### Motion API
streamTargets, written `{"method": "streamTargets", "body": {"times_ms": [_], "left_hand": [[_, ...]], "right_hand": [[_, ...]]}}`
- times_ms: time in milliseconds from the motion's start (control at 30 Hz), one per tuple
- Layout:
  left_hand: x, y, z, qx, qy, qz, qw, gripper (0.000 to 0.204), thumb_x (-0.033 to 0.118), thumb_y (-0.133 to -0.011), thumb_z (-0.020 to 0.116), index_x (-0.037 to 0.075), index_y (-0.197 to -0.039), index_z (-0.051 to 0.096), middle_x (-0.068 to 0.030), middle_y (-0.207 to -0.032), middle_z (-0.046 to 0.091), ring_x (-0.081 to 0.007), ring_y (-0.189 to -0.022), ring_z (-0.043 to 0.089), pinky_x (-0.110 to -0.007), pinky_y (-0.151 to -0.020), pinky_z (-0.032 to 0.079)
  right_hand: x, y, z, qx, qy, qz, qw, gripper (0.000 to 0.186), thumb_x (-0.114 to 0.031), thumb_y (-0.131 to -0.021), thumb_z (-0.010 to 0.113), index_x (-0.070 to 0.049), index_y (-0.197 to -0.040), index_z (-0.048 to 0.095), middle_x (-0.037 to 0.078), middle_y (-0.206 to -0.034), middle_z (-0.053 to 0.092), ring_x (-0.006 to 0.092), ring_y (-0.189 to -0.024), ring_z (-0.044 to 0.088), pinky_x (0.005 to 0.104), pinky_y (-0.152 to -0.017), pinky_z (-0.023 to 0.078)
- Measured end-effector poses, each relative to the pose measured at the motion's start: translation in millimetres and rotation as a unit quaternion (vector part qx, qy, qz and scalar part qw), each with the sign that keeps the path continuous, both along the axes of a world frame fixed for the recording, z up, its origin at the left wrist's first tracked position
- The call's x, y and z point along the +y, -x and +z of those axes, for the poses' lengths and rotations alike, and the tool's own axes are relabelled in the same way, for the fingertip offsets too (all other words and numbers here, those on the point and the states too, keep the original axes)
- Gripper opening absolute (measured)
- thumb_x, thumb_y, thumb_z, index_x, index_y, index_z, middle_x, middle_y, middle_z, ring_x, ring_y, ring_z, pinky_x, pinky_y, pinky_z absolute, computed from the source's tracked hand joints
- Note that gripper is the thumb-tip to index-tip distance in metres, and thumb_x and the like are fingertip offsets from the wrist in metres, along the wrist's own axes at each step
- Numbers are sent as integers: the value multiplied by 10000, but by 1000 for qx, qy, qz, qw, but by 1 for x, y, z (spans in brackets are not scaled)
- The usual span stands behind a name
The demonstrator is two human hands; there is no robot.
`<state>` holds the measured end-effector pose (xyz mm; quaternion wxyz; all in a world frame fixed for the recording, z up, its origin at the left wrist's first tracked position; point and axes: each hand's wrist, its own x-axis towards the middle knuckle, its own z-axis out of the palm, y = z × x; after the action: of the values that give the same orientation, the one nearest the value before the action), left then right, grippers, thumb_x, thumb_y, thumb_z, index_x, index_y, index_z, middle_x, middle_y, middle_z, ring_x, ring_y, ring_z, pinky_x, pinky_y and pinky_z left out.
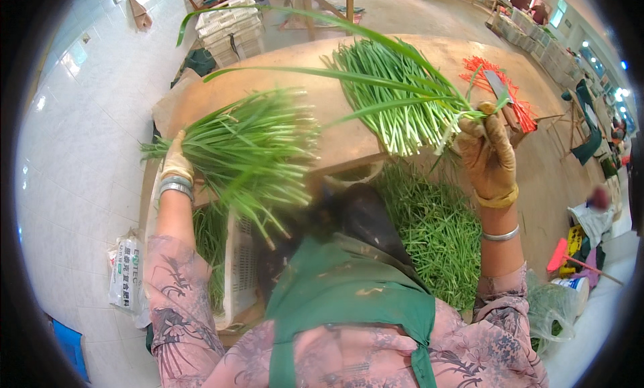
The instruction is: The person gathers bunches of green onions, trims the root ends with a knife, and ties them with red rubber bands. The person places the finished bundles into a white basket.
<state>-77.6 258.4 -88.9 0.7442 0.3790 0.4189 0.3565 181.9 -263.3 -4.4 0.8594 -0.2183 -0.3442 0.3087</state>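
Note:
My left hand (176,161), in a light glove, is closed around a thick bunch of garlic chives (248,143). Its pale cut ends fan out to the right, somewhat blurred. My right hand (492,156), in a stained glove, pinches a few long loose chive leaves (402,90) that arch far to the left. Just beyond that hand, a heap of garlic chives (386,72) lies on the wooden table (295,60), white ends toward me. Beside it on the right are red ties (524,109) and a knife (498,87) with a broad blade.
Below the table's near edge, loose green leaves (436,240) are piled at my right. A white plastic crate (240,270) stands at my left by my legs. More crates (228,29) are stacked beyond the table. A printed white sack (127,272) lies on the left floor.

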Motion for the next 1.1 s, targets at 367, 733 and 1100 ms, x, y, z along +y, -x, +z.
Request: {"method": "streamTargets", "body": {"times_ms": [367, 733, 1100], "left_hand": [[83, 60, -2, 12, -9, -227, 974, 745, 609, -1027, 444, 98, -1565, 386, -99, -1612, 400, -293, -1444, 396, -502, -1184, 285], [-88, 145, 86, 346, -780, -9, 521, 318, 120, -905, 741, 22, -1201, 683, -114, -1092, 739, -239, -886, 690, -379, -792, 552], [-120, -51, 85, 197, -809, -334, 441, 817, -50, -843, 549, 117, -1606, 311, -209, -1530, 476, -347, -1474, 397, -517, -1251, 219]], "right_hand": [[75, 20, 3, -44, 49, -1, 998, 209, -96, -1038, 585, -34, -1237, 603, 57, -1136, 616, 170, -1012, 602, 305, -923, 518], [216, 73, -41, -242, 223, 15, 944, 213, -147, -1035, 612, -23, -1208, 608, 21, -1043, 643, 97, -935, 591, 275, -845, 515], [219, 91, -39, -397, 139, -64, 905, 155, -59, -1028, 580, 0, -1171, 576, 69, -1036, 610, 155, -993, 571, 321, -904, 492]]}}
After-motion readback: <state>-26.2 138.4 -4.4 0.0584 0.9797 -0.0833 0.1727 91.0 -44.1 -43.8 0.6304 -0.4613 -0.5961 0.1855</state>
